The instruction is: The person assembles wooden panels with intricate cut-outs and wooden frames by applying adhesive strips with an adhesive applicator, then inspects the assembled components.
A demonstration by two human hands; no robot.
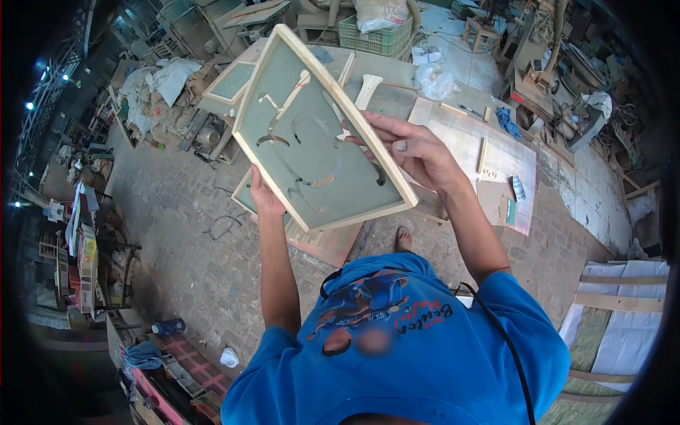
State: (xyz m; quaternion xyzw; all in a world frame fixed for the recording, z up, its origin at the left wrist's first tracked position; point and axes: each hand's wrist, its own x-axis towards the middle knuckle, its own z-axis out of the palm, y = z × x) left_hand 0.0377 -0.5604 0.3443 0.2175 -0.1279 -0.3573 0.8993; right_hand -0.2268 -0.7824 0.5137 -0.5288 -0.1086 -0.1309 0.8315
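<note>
I hold a wooden-framed green panel (312,134) up in front of me, tilted, with curved cut-out shapes in its green face. My left hand (263,198) grips its lower left edge from underneath. On the frame's right side my right hand (411,149) holds the edge, fingers spread across it. A light wooden piece (367,88) shows just past the panel's upper right edge. My blue shirt (425,340) fills the bottom of the view.
A plywood worktable (496,152) with strips and scraps lies beyond the panel. Another green framed panel (231,81) rests at upper left. A green crate (375,39) holds a white sack. Paved floor (184,234) lies left; a cluttered bench (170,361) sits at lower left.
</note>
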